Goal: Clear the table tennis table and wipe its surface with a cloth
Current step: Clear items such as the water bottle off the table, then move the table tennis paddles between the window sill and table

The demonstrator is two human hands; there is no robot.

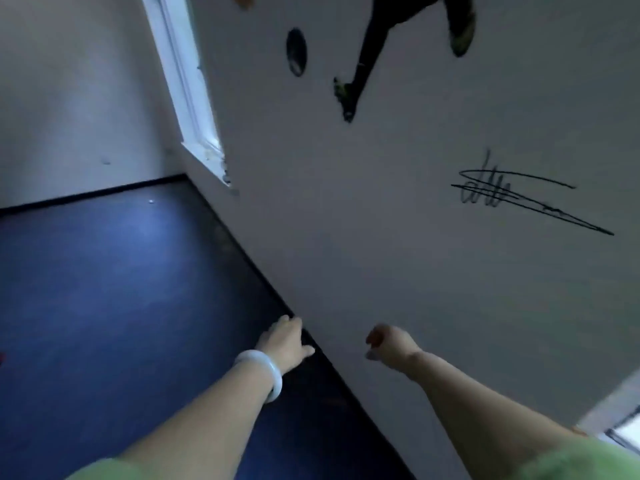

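**Table tennis table out of frame, both hands near the wall base**

Table tennis table, the worktop here, doesn't show in the head view, and neither does the cloth. The camera is tilted hard and aimed at a room corner.

- left hand [287, 341]: grip loose, fingers reaching out relaxed, nothing in it. It sits over the dark skirting strip [270, 285] where wall meets floor. White bangle [263, 372] on the wrist.
- right hand [389, 344]: fingers curled under, seen against the wall. There's a reddish blur at the fingertips. Can't tell whether that grip has hold of anything.
- Pale green sleeves [571, 459] at the bottom edge on both arms.

Surface and room:
- blue floor [104, 271], glossy, catching light from the window.
- white wall [381, 254] with a black signature decal [519, 195], a dark oval ball decal [296, 51], and a running player's legs decal [374, 53] cut off by the top edge.
- window [187, 81] set in that same wall towards the corner.
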